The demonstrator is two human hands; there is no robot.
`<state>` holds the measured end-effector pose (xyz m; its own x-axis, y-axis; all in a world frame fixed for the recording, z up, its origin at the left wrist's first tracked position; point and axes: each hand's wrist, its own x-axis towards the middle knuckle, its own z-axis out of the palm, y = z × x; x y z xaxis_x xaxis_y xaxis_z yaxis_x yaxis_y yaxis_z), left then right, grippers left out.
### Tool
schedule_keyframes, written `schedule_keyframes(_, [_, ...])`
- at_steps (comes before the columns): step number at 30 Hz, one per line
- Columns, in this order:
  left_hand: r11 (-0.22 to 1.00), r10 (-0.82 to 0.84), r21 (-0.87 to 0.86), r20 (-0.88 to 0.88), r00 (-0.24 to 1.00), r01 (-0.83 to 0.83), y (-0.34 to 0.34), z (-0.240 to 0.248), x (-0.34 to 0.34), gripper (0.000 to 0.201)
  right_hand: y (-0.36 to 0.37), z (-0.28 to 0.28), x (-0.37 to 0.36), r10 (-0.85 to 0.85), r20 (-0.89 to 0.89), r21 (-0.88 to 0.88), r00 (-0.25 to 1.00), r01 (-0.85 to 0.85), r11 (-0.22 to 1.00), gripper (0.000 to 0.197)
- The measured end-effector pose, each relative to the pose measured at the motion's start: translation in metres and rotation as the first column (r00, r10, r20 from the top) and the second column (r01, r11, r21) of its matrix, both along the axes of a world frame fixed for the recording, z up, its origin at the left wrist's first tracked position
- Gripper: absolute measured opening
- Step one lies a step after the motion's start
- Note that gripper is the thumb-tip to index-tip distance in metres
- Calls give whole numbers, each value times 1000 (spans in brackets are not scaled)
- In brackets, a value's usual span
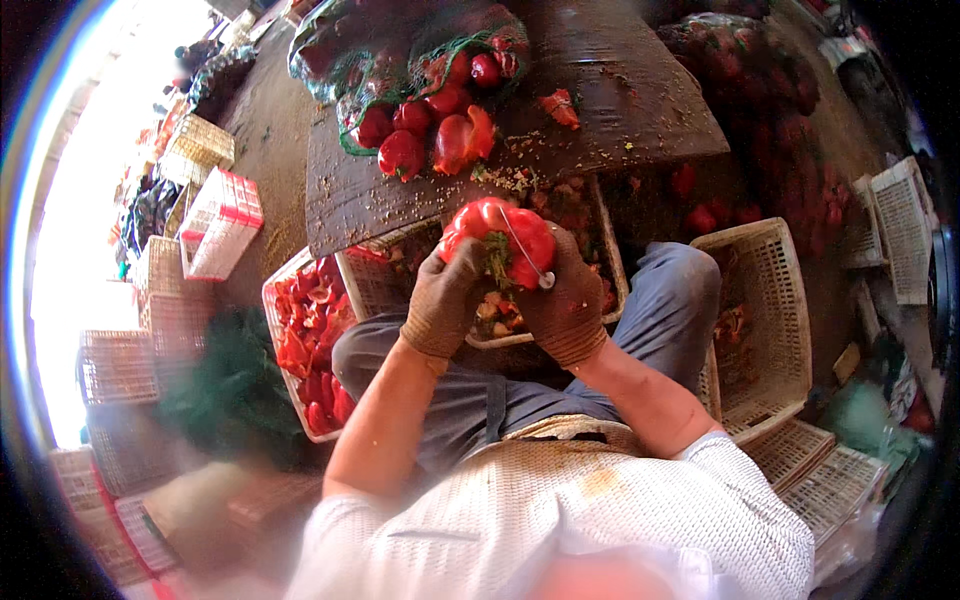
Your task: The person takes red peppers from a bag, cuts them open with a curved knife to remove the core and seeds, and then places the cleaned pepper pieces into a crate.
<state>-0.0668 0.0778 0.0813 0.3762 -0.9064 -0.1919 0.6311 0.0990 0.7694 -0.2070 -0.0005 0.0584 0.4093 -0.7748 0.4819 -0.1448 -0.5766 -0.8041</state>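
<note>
A red bell pepper (522,243) is held up between my two gloved hands, over a basket at my knees. My left hand (445,300) grips its left side, the thumb next to the green stem and inner part (496,258). Around its right side closes my right hand (565,305). A thin, pale, wire-like tool (516,237) lies curved across the pepper, its small round silver end beside my right thumb. How my right fingers hold the tool is hidden. Just beyond, several whole red peppers (412,118) spill from a green net bag (352,100) onto the table.
The brown table (640,120) carries scattered seeds and a pepper scrap (560,108). Under its edge a basket (612,250) holds trimmings. Cut red peppers fill a crate (318,436) by my left knee. On my right stands a pale plastic basket (800,330). Stacked crates (120,365) line the left.
</note>
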Motion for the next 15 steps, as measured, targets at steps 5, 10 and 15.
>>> schedule_keyframes(5, [993,120,12,-7,993,-120,-6,-14,6,57,3,-6,7,-26,-29,38,999,27,999,57])
schedule_keyframes(10, [981,194,61,-353,916,-184,-11,-24,-8,69,1,1,5,-2,-156,133,988,23,991,49])
schedule_keyframes(15, [991,83,112,-83,993,-74,6,-24,-13,71,-4,-21,0,7,-48,149,999,0,989,44])
